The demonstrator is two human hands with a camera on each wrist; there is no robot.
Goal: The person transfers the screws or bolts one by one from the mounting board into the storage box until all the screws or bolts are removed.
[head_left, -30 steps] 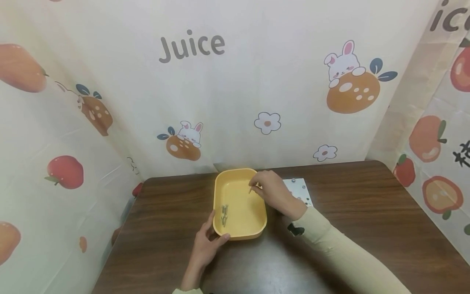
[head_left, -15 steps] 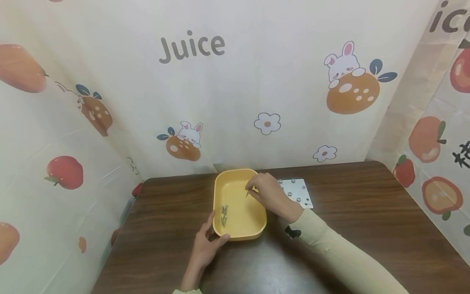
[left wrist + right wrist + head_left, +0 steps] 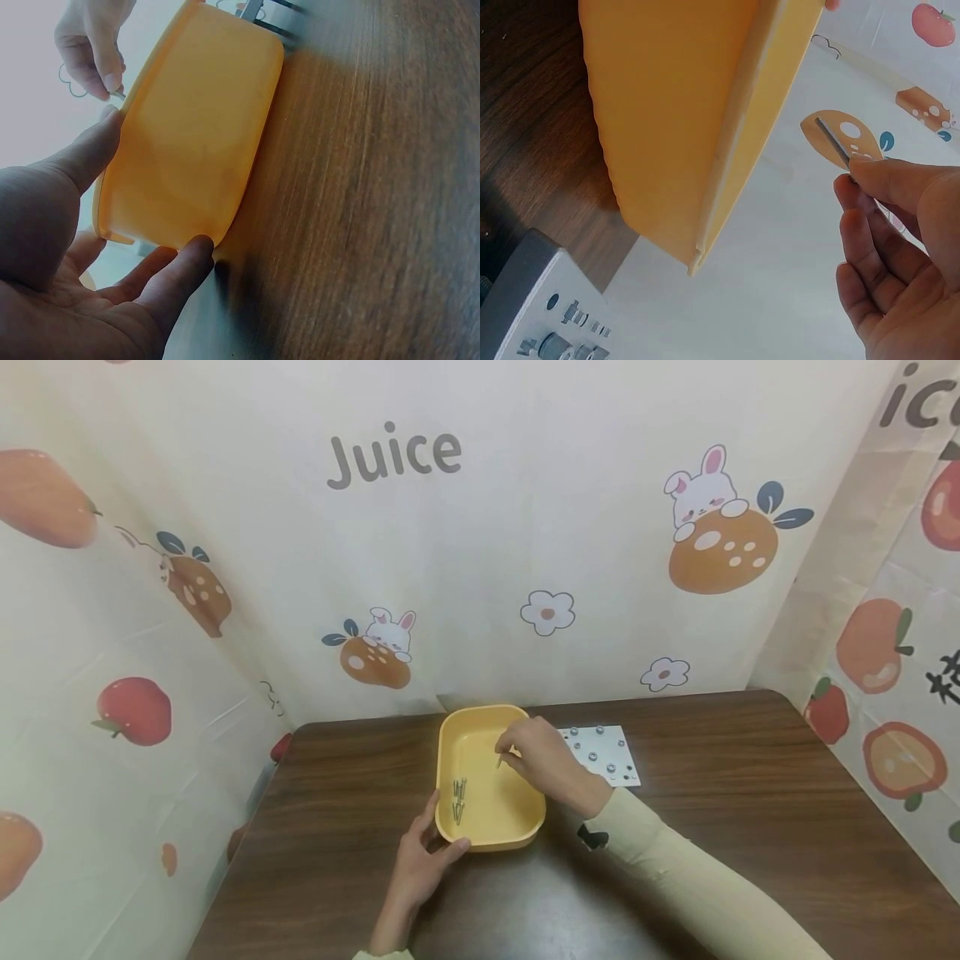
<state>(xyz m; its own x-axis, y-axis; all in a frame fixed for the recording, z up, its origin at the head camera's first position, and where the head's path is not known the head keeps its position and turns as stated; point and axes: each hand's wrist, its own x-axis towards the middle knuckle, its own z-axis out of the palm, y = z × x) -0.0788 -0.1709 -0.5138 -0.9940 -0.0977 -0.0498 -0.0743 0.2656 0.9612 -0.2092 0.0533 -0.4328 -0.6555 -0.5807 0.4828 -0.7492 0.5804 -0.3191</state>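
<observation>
A yellow plastic tray (image 3: 498,827) stands on the brown table, with several screws (image 3: 459,800) lying together at its left side. My left hand (image 3: 422,860) holds the tray's near left corner, thumb at the near side and fingers along the left wall. In the left wrist view its fingers (image 3: 180,277) touch the tray's outer wall (image 3: 195,127). Above the tray's right half, my right hand (image 3: 543,758) pinches one screw (image 3: 832,141) between thumb and fingers. Its threaded shank shows in the right wrist view; its head is hidden by the fingertips.
Right of the tray lies a white board (image 3: 618,756) with holes and several metal nuts (image 3: 592,756) on it; my right hand and forearm pass beside its near left corner. A printed curtain (image 3: 480,543) rises behind the table's back edge.
My right hand has moved left and slightly nearer over the tray with the screw, uncovering more of the white board. The left hand and tray stay in place.
</observation>
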